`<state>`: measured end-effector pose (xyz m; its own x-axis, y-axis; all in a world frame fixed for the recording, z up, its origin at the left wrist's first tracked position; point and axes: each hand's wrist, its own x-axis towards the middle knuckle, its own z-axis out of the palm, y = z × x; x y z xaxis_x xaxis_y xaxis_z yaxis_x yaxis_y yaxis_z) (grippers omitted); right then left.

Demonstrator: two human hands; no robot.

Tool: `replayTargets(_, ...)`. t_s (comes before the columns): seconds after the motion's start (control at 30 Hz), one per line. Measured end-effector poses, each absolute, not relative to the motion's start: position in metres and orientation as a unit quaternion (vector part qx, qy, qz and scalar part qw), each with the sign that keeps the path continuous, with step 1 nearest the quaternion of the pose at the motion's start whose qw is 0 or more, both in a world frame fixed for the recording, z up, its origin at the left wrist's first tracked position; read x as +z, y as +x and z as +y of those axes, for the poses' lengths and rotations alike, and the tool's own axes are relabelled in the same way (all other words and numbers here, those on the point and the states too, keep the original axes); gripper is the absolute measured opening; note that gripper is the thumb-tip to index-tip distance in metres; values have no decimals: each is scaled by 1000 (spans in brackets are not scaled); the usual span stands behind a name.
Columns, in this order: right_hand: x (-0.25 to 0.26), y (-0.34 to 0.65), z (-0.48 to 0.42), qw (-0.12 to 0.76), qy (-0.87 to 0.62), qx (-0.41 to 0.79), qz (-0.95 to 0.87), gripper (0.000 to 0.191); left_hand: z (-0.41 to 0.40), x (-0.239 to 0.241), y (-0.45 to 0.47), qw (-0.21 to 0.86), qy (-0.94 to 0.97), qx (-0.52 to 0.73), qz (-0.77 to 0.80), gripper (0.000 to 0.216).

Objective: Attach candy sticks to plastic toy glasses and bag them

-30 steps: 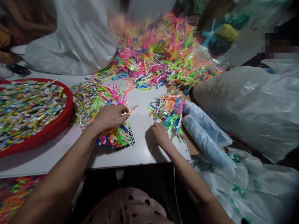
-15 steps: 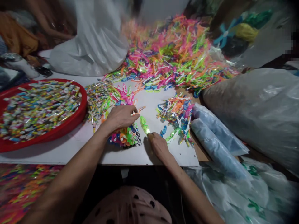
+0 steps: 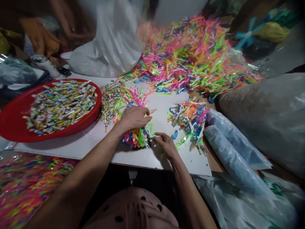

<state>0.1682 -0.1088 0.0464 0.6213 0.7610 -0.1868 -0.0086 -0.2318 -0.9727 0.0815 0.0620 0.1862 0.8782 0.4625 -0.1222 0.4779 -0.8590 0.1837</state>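
Note:
My left hand (image 3: 135, 117) is over the black holed rack (image 3: 148, 143), its thumb and forefinger closed on a small printed stick (image 3: 153, 111) with an orange tip. Colourful plastic pieces (image 3: 135, 138) stand packed in the rack beneath that hand. Just right of the rack, my right hand (image 3: 166, 144) pinches the near end of a translucent green plastic piece (image 3: 151, 129), which is blurred. A blue piece (image 3: 175, 135) and another green piece (image 3: 182, 141) lie on the white board (image 3: 164, 103) beyond my right hand.
A red basin (image 3: 17, 122) of wrapped printed sticks stands at left, with loose sticks (image 3: 111, 98) beside it. Bright plastic pieces (image 3: 190, 57) are heaped at the back. Finished-looking sticks with coloured pieces (image 3: 188, 116) lie right, near rolled plastic bags (image 3: 228, 149) and a large sack (image 3: 267, 111).
The camera view has shifted, moving the scene rightward. My right hand has raised the green piece's near end and turned it toward the rack. My left hand keeps its hold on the stick.

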Motion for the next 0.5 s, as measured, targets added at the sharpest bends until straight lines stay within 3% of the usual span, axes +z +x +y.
replayTargets(0.17,61,170,-100,710,-601,317,-186,56,63,185,82,102,965,-27,241,41)
replayTargets(0.33,48,158,-99,630,-647,387,-186,41,63,186,81,107,962,-35,250,40)
replayTargets(0.5,46,151,-97,598,-723,271,-212,30,63,184,83,97,967,-24,236,40)
